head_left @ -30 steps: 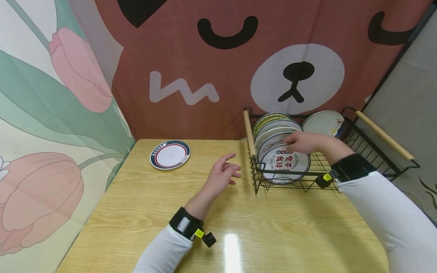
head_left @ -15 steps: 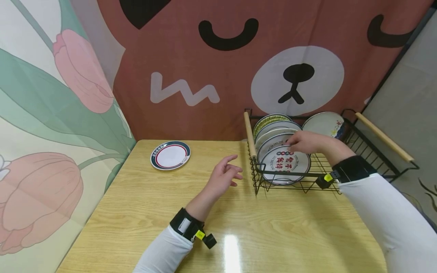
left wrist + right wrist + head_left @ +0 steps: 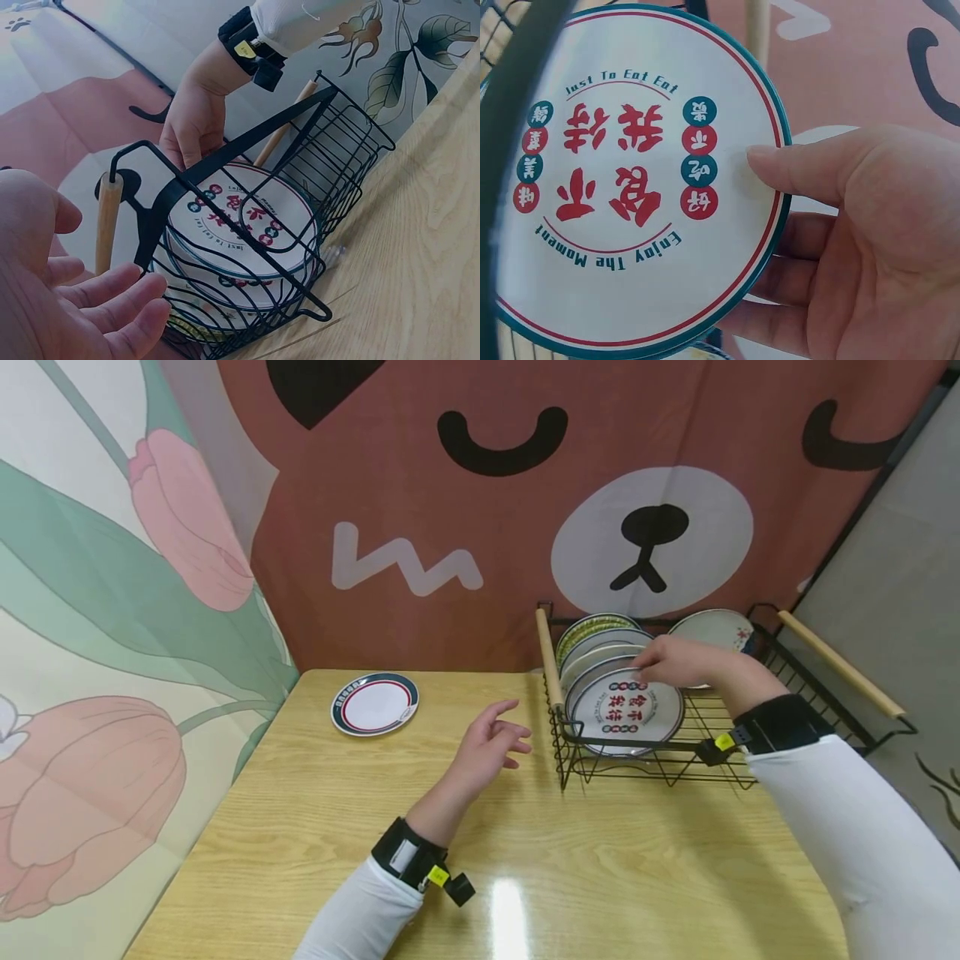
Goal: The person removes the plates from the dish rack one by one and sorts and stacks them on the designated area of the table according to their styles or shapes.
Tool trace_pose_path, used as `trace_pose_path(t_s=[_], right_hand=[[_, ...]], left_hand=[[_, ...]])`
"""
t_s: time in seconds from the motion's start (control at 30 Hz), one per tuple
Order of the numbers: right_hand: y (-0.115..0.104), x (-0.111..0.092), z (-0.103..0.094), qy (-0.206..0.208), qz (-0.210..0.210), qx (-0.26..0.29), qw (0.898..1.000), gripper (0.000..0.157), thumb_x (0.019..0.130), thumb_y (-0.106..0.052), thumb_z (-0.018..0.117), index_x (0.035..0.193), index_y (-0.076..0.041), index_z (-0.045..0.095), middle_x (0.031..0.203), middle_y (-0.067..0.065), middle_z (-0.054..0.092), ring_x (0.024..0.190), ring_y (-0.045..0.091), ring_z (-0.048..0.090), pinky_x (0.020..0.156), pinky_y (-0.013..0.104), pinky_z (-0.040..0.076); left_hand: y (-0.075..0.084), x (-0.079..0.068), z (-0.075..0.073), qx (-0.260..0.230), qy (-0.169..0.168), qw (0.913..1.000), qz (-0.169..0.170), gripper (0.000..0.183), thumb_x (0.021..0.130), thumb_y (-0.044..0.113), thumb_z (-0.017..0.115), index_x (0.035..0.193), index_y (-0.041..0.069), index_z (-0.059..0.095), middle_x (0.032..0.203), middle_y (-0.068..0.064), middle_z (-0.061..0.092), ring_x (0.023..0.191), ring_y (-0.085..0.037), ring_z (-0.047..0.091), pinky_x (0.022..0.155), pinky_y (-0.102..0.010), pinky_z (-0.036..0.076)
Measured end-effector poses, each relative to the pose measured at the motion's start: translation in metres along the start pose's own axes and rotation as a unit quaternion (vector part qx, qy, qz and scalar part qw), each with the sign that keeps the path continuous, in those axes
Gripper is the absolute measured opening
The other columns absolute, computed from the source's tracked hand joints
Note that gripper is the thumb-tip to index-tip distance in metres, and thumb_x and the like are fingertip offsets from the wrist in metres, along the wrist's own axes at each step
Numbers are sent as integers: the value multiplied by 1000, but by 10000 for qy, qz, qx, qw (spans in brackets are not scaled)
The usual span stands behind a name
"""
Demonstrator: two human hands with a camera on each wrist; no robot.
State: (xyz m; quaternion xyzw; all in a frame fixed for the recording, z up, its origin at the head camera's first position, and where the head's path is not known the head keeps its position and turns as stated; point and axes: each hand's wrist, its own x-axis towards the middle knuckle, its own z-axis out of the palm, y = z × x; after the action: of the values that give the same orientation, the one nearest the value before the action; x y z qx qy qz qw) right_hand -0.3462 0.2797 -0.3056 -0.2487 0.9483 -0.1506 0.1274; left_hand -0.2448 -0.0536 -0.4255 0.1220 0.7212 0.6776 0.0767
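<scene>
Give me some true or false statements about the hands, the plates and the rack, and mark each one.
1. The right hand holds a plate with red lettering at its edge. True.
2. The left hand holds a plate too. False: it holds nothing.
3. The rack has a wooden handle at each end. True.
4. The dark-rimmed plate stands upright in the rack. False: it lies flat on the table.
5. The sleeves are black. False: they are white.

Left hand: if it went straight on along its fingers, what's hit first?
The left hand would probably meet the black wire rack, around its nearer wooden handle; height is unclear.
</scene>
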Motion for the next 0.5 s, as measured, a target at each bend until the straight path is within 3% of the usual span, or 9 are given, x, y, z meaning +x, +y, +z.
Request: trace_pose_path(t_s=[0.17, 0.37, 0.5], right_hand=[[-2, -1, -12, -23, 133, 75, 9999, 27, 102, -11, 59, 120, 2, 74, 99, 11, 73, 80, 19, 56, 72, 35, 47], [-7, -6, -29, 391, 361, -42, 9986, 33, 103, -16, 59, 127, 2, 70, 109, 15, 73, 100, 27, 63, 87, 48, 54], [-11, -8, -38, 574, 461, -144, 9972, 34, 105, -22, 57, 127, -1, 71, 104, 12, 73, 101, 29, 63, 90, 53, 52]], left_hand=[[2, -1, -2, -40, 21, 10000, -32, 48, 106, 23, 50, 154, 26, 44, 126, -19, 69, 103, -29, 74, 77, -39, 62], [2, 1, -4, -79, 82, 9999, 21, 48, 106, 22, 49, 154, 26, 44, 126, -21, 69, 101, -28, 74, 77, -40, 62], [4, 1, -6, -124, 109, 9999, 47, 49, 106, 21, 49, 154, 24, 44, 124, -21, 70, 102, -31, 74, 76, -39, 62]])
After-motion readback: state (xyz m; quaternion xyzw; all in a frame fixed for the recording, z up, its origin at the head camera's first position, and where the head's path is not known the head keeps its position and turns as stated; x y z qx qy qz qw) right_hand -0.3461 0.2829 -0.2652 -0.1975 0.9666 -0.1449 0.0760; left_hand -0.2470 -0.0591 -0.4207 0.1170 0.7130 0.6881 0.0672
